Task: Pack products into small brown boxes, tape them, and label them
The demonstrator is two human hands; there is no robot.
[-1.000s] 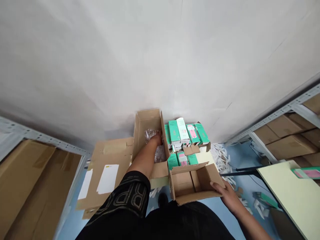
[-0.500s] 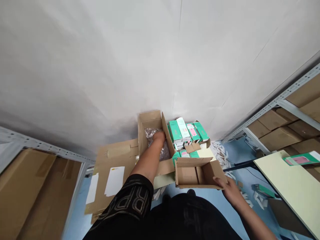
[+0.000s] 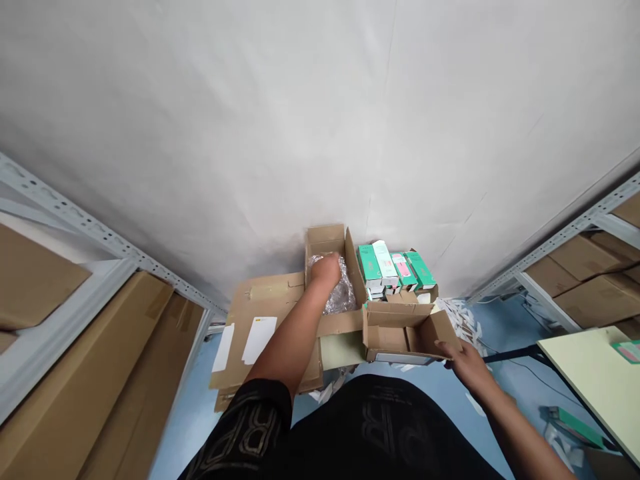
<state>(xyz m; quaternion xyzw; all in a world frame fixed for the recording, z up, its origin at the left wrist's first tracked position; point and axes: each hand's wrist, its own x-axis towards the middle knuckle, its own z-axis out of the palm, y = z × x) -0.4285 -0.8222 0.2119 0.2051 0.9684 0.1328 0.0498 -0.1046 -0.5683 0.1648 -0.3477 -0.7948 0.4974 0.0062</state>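
Near the centre of the frame, the left hand [image 3: 326, 269] reaches into an open cardboard carton [image 3: 355, 270], fingers curled over crinkled clear plastic wrap [image 3: 343, 295] — whether they grip it I cannot tell. The wrap lies below and right of the knuckles. Right of centre, the right hand [image 3: 469, 365] grasps a smaller open-topped cardboard box [image 3: 395, 337] by its right-hand end — the box extends leftward from the thumb, below the green-and-white boxes [image 3: 370, 265].

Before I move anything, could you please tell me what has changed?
The left hand has shifted left inside the large box, over clear plastic. The small carton has moved away from the body, covering more of the green boxes. The right hand still grips it.
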